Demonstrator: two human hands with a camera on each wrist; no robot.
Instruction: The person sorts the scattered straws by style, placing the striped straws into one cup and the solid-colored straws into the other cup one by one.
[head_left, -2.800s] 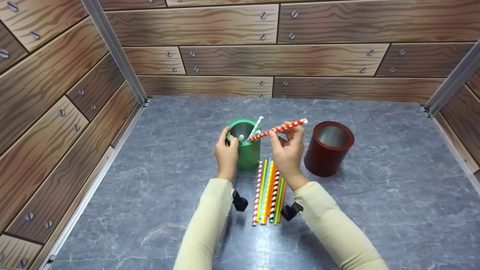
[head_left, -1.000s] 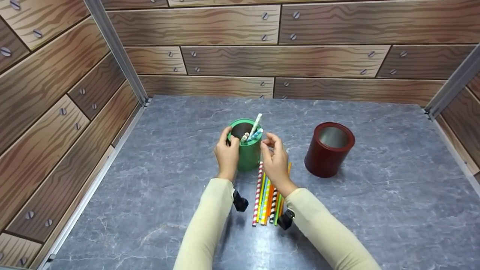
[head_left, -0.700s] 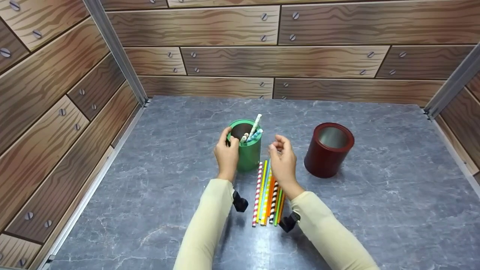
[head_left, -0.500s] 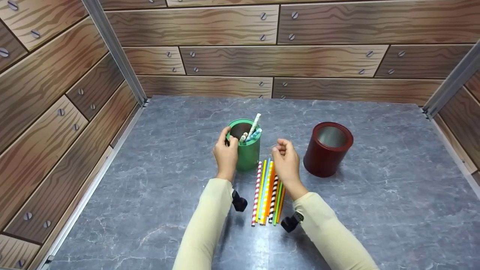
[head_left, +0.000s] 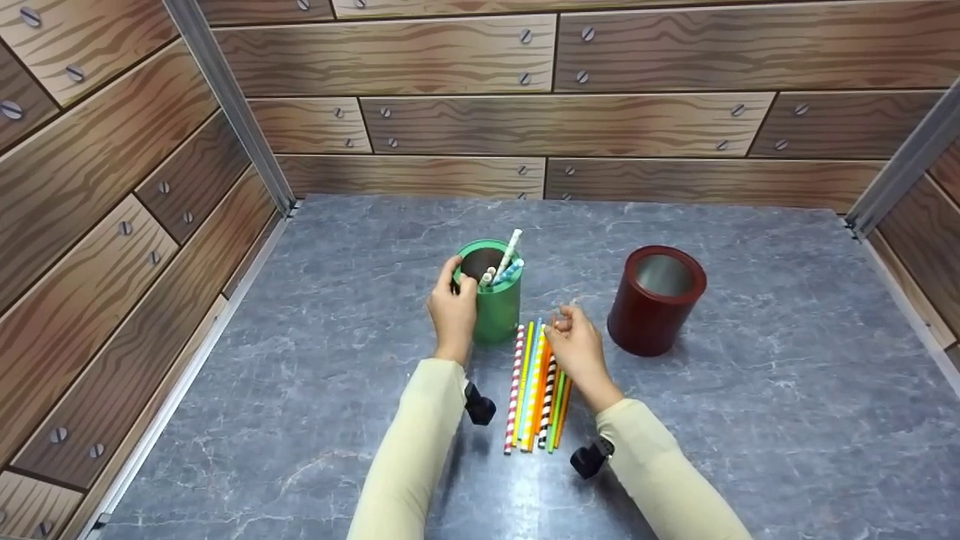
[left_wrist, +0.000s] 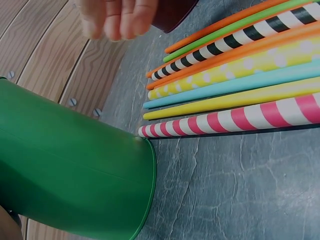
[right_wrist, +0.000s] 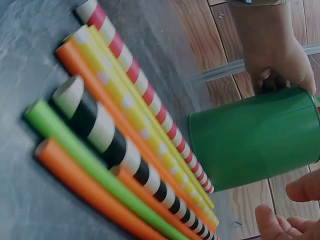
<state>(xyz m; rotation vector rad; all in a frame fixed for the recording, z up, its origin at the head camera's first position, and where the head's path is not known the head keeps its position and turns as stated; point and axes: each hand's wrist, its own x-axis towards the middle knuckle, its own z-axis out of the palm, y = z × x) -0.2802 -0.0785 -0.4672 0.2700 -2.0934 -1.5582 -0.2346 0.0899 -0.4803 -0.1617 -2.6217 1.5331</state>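
Note:
My left hand (head_left: 452,311) grips the near left rim of a green can (head_left: 499,315), thumb and fingers over the edge. Inside the can lean several paper straws, among them a pale one (head_left: 511,247) that sticks up highest and a blue patterned one (head_left: 510,271). Just right of the can, my right hand (head_left: 581,349) hovers over the far end of a row of straws, fingers loosely bent with nothing between thumb and fingertips. The row includes a red-and-white striped straw (head_left: 514,397), a yellow dotted straw (left_wrist: 240,67), a black-and-white striped straw (right_wrist: 130,152) and a green straw (right_wrist: 75,145).
A dark red can (head_left: 649,315) with a bare metal inside stands upright to the right of my right hand. Everything sits on a grey marbled tabletop (head_left: 337,337). Wood-patterned panels (head_left: 465,124) wall in the back and sides.
My right hand let go of the red dotted straw at the green can, then drew back right and down to the straw row. My left hand kept its grip on the can.

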